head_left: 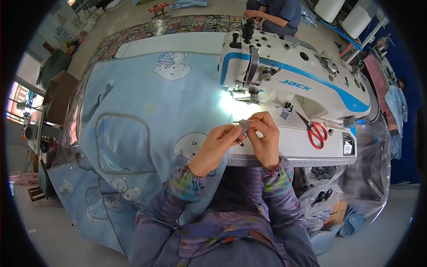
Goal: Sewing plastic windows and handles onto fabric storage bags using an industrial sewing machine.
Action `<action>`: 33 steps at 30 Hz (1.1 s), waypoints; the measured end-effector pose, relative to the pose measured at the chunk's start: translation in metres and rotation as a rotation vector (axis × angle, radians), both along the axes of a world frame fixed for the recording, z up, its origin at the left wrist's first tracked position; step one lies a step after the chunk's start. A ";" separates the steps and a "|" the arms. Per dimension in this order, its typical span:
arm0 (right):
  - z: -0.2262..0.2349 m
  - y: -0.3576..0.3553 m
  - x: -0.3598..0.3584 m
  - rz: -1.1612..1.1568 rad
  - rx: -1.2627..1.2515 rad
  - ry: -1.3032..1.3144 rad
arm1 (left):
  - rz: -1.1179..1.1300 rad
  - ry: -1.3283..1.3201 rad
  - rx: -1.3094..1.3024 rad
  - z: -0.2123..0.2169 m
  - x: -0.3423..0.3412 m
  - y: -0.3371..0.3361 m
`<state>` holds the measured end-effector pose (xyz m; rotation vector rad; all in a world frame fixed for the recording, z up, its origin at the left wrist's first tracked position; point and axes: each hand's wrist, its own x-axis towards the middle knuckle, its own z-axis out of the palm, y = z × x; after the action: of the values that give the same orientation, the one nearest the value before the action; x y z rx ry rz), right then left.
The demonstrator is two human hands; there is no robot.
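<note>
My left hand (214, 144) and my right hand (265, 139) meet just in front of the sewing machine's lit needle area. Between their closed fingertips they pinch a short grey strap (244, 126). A small black piece (240, 142), perhaps a buckle, hangs just below the strap; its exact shape is partly hidden by my fingers. Left of my hands lies a light blue sheet (164, 107) printed with white cartoon dogs. It has a grey-edged pocket (123, 142) and a loose grey strap (100, 99) near its upper left.
The white and blue sewing machine (293, 71) stands ahead and to the right. Red-handled scissors (317, 135) lie on its bed beside a small grey and black piece (285, 111). Plastic bags (321, 196) hang below at right. Another person (280, 15) sits beyond the table.
</note>
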<state>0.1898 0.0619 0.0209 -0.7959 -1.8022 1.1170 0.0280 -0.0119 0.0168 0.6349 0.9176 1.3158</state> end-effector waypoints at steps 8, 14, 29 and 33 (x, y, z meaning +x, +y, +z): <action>0.020 -0.008 0.004 0.033 -0.761 0.454 | 0.020 0.265 0.083 0.015 -0.012 0.004; 0.009 -0.001 0.002 0.107 -0.603 0.198 | 0.012 0.475 0.149 0.007 -0.022 0.011; -0.017 -0.001 -0.048 -0.225 0.040 -0.612 | 0.131 1.920 0.721 -0.003 -0.046 0.012; -0.008 -0.029 -0.034 -0.210 0.144 -0.666 | -0.009 1.779 0.613 -0.010 -0.050 -0.001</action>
<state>0.1561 0.0334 0.0131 -1.3411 -2.2338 0.6053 -0.0219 -0.0125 0.0063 2.4458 1.8230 0.7261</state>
